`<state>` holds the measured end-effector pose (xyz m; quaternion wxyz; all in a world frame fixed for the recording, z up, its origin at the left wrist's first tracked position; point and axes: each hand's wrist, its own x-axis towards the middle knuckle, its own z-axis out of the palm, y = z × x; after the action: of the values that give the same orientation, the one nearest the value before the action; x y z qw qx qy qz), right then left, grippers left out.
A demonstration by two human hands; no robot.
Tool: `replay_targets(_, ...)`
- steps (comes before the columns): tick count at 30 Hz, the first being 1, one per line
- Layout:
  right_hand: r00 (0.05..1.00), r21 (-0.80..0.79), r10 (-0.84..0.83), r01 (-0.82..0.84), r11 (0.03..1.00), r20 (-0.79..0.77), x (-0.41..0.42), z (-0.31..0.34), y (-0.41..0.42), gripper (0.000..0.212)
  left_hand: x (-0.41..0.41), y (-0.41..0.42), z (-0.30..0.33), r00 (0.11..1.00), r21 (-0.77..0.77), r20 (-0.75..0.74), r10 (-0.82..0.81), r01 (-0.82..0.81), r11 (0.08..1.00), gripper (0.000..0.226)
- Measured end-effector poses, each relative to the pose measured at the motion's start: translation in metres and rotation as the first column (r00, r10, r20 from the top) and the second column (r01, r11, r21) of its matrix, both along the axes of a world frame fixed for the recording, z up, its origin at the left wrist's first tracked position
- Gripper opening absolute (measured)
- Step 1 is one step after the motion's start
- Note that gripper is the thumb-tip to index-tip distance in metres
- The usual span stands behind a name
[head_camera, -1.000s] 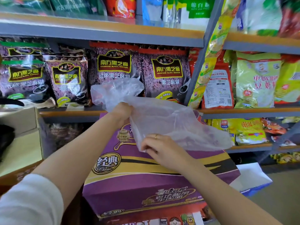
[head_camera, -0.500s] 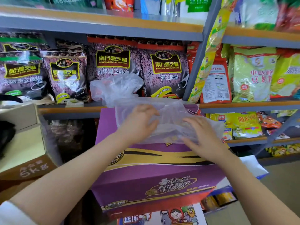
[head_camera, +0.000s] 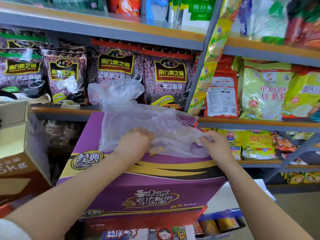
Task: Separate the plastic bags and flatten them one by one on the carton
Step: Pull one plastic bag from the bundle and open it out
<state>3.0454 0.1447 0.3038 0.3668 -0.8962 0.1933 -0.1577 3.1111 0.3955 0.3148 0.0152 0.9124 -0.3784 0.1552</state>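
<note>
- A crumpled bunch of plastic bags [head_camera: 115, 91] waits at the carton's far left edge, against the shelf [head_camera: 57, 110].
- The left hand [head_camera: 134, 142], fingers curled, grips one bag [head_camera: 155, 129] spread on the purple carton [head_camera: 147, 187].
- The right hand [head_camera: 213, 144] pinches its right edge; smoothing outward likely comes next.

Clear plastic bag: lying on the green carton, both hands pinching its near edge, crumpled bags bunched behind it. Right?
Not quite: the carton is purple with gold bands, not green. The head view shows the clear plastic bag on it, left hand and right hand pinching it, crumpled bags behind.
</note>
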Motion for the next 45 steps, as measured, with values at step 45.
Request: replay_targets(45, 0.745, -0.475, 0.591, -0.659, 0.583, -0.309, 0.017, 0.056, 0.066, 0.046, -0.010, 0.100, 0.001, 0.904, -0.680, -0.424, 0.062, -0.363, 0.637, 0.043)
